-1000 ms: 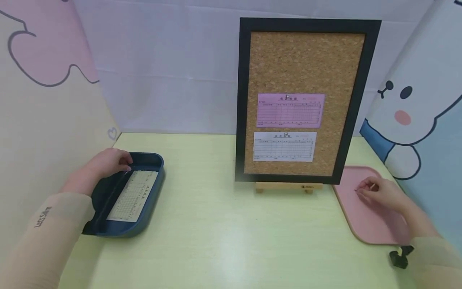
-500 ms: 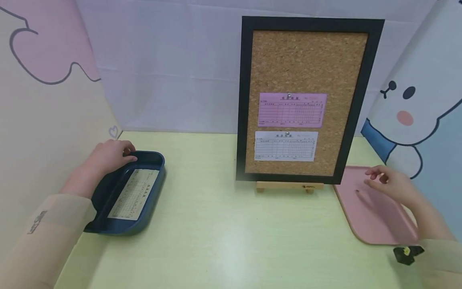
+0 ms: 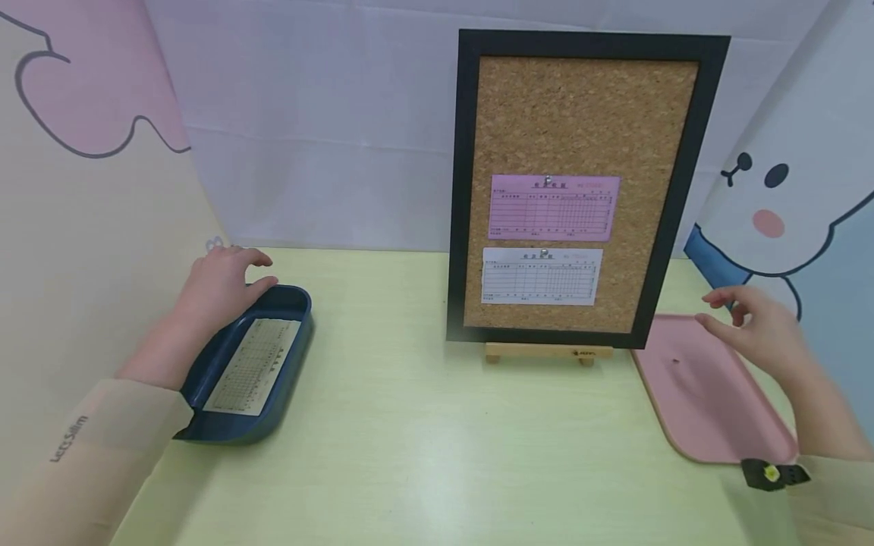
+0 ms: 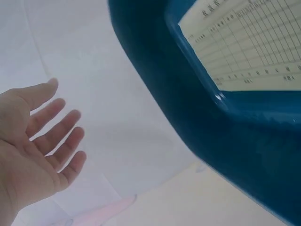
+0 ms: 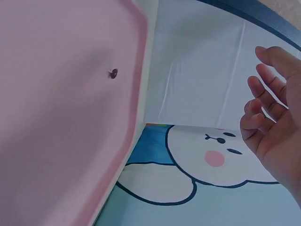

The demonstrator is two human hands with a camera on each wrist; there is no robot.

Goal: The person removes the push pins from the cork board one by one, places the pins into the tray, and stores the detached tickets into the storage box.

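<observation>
Now that both hands have lifted clear, neither grips anything. Left hand (image 3: 221, 284): raised over the far end of a blue tray (image 3: 292, 364) by the desk's left edge, fingers parted and relaxed. Right hand (image 3: 768, 334): raised above a pink tray (image 3: 724, 417) by the desk's right edge, fingers loosely bent, thumb apart.

Small dark object (image 3: 675, 361): on the pink tray's surface, toward its far end; a second ago the right hand's fingertips were at it. It appears let go, so the work seems paused with nothing in hand.

Cream slip (image 3: 253, 368): flat inside the blue tray, untouched. Corkboard (image 3: 546, 114): black-framed, propped toward the desk's back edge, right of centre, bearing a pink slip (image 3: 553, 216) above a white slip (image 3: 542, 284).

Obscured: the blue tray's left side, behind the left forearm; its outline, cut off in the left wrist view. Indistinct: the small dark object's exact nature, possibly a pin; the slips' fine print.
</observation>
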